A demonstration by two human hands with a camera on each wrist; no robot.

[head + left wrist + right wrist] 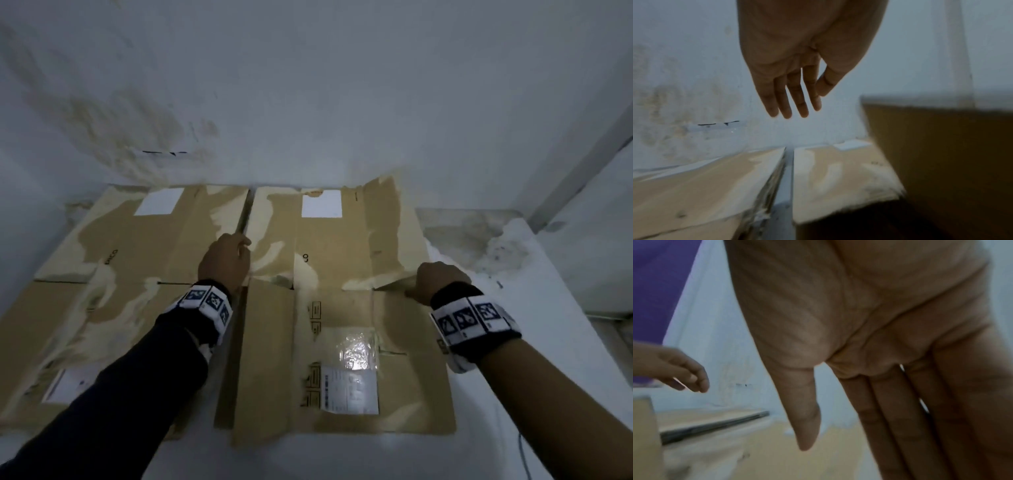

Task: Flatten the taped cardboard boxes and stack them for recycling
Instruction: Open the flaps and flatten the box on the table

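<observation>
Two flattened brown cardboard boxes lie side by side on a white surface, against the wall. The left box (137, 260) lies flat. On the right box (335, 260) the far panel is lifted a little along the fold at its right side. My left hand (227, 255) hovers over the narrow gap between the boxes; in the left wrist view this hand (807, 100) has straight fingers and holds nothing. My right hand (435, 281) is at the right box's right edge, beside the raised fold; in the right wrist view it (869, 402) shows straight fingers and an empty palm.
The stained white wall (308, 102) stands right behind the boxes. The white surface (548, 308) runs on to the right of them. A shipping label under clear film (352, 377) sits on the right box's near panel. A thin cable (524, 455) hangs at the lower right.
</observation>
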